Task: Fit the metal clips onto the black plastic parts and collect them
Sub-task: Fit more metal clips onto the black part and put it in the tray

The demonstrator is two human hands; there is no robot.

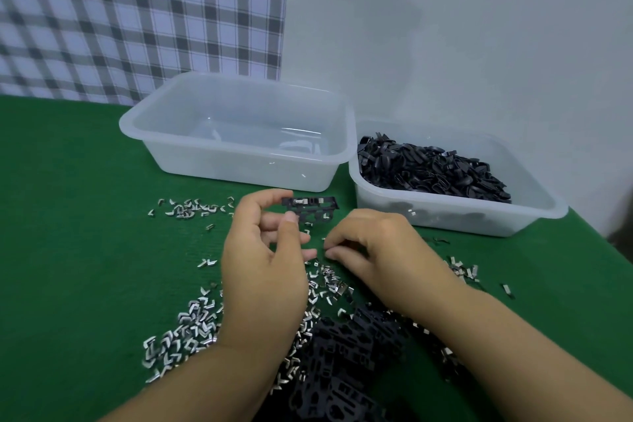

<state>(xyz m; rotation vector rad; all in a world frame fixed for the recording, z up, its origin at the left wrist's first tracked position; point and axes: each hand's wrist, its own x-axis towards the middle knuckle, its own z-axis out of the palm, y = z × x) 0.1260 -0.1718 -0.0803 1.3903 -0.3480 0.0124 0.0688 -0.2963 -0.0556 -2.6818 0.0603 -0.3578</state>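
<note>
While my left hand (pixel 263 250) pinches a black plastic part (pixel 310 207) between thumb and fingertips, holding it up over the green table (pixel 68 216), my right hand (pixel 373 243) curls its fingers down among the metal clips (pixel 178 336) scattered there. Whether it grips 1 I cannot tell. A heap of black parts (pixel 349 353) lies between my forearms. Behind stand 2 clear tubs just beside each other, the left tub (pixel 222 161) and the right tub (pixel 462 216), which is piled with black pieces (pixel 431 171).
</note>
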